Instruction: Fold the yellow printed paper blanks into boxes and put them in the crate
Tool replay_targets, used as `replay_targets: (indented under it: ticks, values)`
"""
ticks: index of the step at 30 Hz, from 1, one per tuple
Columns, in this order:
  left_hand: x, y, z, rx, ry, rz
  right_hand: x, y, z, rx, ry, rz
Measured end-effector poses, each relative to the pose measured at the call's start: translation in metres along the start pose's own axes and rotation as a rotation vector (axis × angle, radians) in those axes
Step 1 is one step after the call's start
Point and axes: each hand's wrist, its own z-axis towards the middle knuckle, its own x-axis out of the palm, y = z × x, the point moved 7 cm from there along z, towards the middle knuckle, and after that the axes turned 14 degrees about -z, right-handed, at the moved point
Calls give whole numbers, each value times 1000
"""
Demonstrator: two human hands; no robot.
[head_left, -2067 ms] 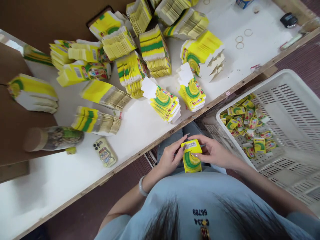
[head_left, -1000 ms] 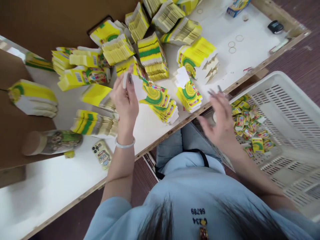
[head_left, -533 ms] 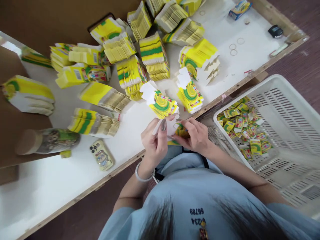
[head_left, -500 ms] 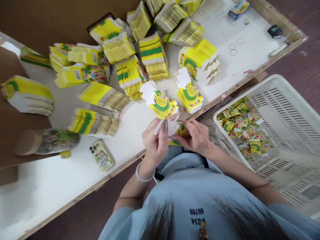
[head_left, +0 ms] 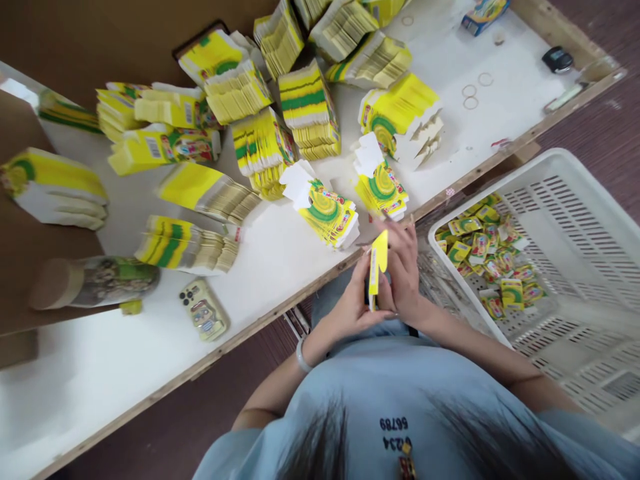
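Note:
A small yellow cardboard box (head_left: 379, 267), narrow printed side facing up, stands upright between my hands above my lap, just off the table's front edge. My left hand (head_left: 355, 303) is closed around its lower part, thumb on one side and fingers below. Against the box's other side lies my right hand (head_left: 404, 270); its upper fingers reach toward the table edge and are smeared, so their grip is unclear. Nearest to the hands on the table are two fanned stacks of flat yellow-green boxes, a left stack (head_left: 327, 210) and a right stack (head_left: 383, 183).
More bundles of flat boxes (head_left: 307, 110) cover the table's back and left. A phone (head_left: 203, 310) and a jar (head_left: 117, 283) lie at left. A white basket (head_left: 555, 160) with several small filled-looking boxes (head_left: 480, 243) stands at right. Rubber bands (head_left: 470, 97) lie at the back right.
The box has turned upright, its yellow side now showing where white flaps showed before. My left hand has moved right and lower; the right hand's fingers have swung up toward the table edge.

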Motion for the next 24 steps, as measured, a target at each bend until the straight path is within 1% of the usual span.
replay_targets:
  ticks: [2,4,5,10,13,16,18,20,21,22,24]
  values:
    - [-2,3,-6,24,-44,-4,8,0,-5,28,75,83]
    - [-6,2,-8,27,-113,-4,13,-6,-9,120,128,152]
    - [-8,2,-7,6,-149,-5,15,-11,-10,173,145,176]
    - [-13,8,-7,-246,-346,-82,20,-29,-16,410,199,268]
    - [-15,14,-11,-360,-455,-234,23,-38,-24,560,243,339]
    - [-10,22,-17,-463,-479,-446,28,-44,-36,693,274,424]
    - [-8,24,-22,-486,-497,-492,29,-48,-46,758,233,509]
    - [-8,23,-29,-457,-540,-462,27,-50,-55,786,175,577]
    - [-7,22,-33,-433,-552,-445,24,-51,-59,776,155,579]
    - [-5,21,-37,-414,-545,-435,21,-52,-63,746,150,562]
    - [2,20,-44,-407,-476,-452,16,-52,-68,678,191,528]
